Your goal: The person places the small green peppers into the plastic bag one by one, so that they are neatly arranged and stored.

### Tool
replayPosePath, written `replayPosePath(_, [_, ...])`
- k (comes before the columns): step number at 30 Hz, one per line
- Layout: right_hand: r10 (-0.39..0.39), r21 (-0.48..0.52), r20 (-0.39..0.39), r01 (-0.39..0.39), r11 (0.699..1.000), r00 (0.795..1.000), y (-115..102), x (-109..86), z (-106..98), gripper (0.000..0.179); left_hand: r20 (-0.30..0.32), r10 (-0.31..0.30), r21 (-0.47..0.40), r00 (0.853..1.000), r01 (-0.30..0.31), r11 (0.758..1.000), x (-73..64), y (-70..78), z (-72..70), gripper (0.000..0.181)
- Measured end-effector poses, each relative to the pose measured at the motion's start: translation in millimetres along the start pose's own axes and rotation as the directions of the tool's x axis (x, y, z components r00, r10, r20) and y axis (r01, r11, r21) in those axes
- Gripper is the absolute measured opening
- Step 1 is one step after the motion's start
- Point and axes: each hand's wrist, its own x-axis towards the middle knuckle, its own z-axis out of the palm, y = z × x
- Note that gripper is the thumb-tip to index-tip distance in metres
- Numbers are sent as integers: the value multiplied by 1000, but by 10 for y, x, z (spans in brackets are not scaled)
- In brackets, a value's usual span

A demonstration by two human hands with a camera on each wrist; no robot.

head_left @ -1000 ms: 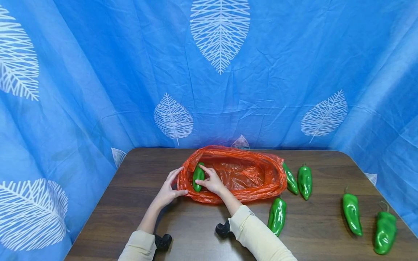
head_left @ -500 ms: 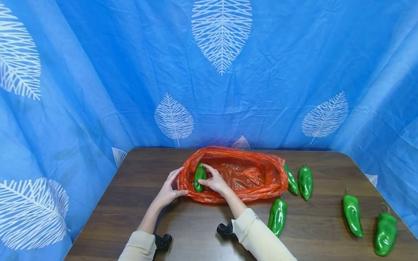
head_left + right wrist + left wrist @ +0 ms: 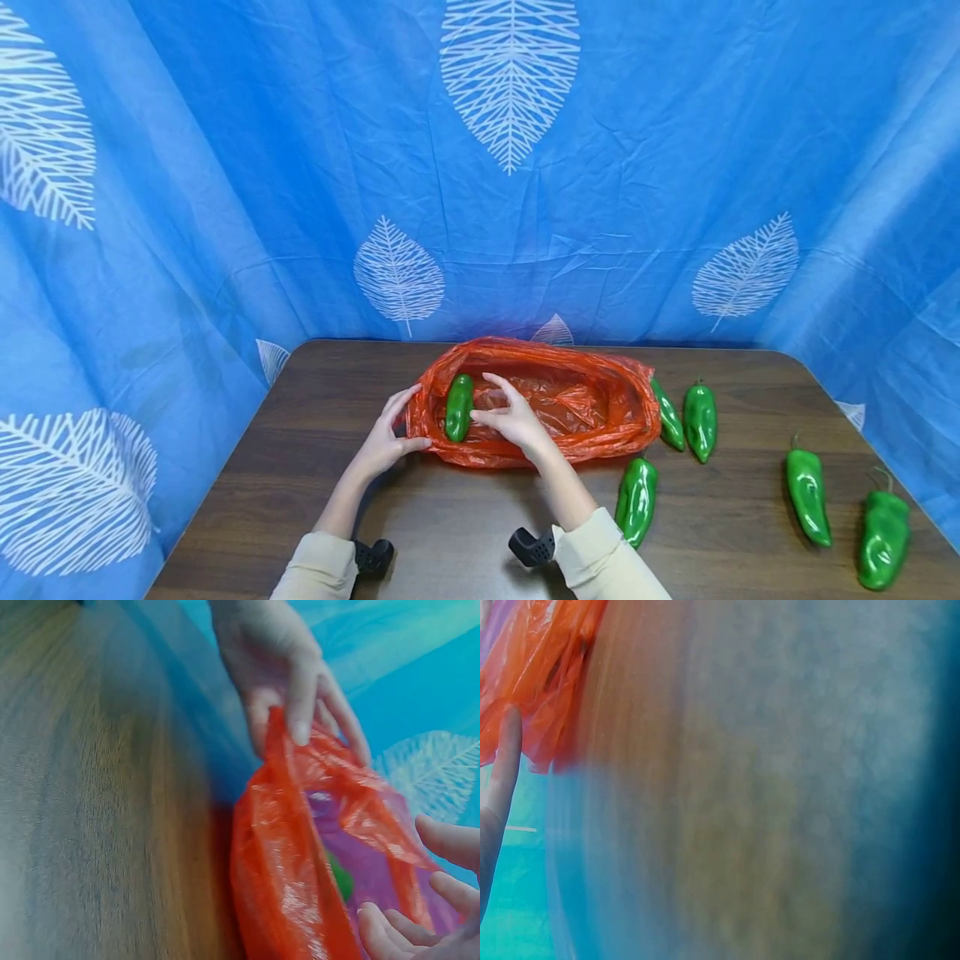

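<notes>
A red plastic bag (image 3: 525, 454) lies with its mouth spread wide near the table's back edge. One green pepper (image 3: 459, 408) rests inside at its left end. My left hand (image 3: 386, 442) holds the bag's left end, thumb at the front rim and fingers farther back; in the right wrist view that left hand (image 3: 281, 667) has its fingers over the rim. Over the bag's opening, just right of the pepper, my right hand (image 3: 517, 421) has thumb and fingers spread apart with nothing between them. Part of the pepper (image 3: 341, 877) shows behind the bag's side there.
Right of the bag lie more green peppers: one (image 3: 700, 421) beside another (image 3: 669, 417) partly behind the bag, one (image 3: 637, 500) in front, and two (image 3: 808, 496) farther right. The brown table (image 3: 450, 533) meets a blue leaf-print curtain (image 3: 615, 208) at the back.
My right hand has let go of the pepper in the bag and moved slightly right, its fingers parting. The left hand stays on the bag.
</notes>
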Motion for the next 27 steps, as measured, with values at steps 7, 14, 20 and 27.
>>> replayPosePath(7, [-25,24,-43,26,999,999,-69,-251,-153,62,9,-2,-2,1000,2,1000,-8,3,-2,79])
replayPosePath(14, [-54,28,-90,57,998,994,-103,-494,-334,62,7,0,9,1000,0,1000,-6,16,3,79])
replayPosePath(20, [-49,68,-109,56,996,993,-65,-696,-461,63,-8,9,0,1000,-9,1000,14,-81,1,79])
replayPosePath(27, [-1,120,-165,21,993,986,-23,-953,-693,61,-20,11,19,1000,-10,1000,84,-360,5,81])
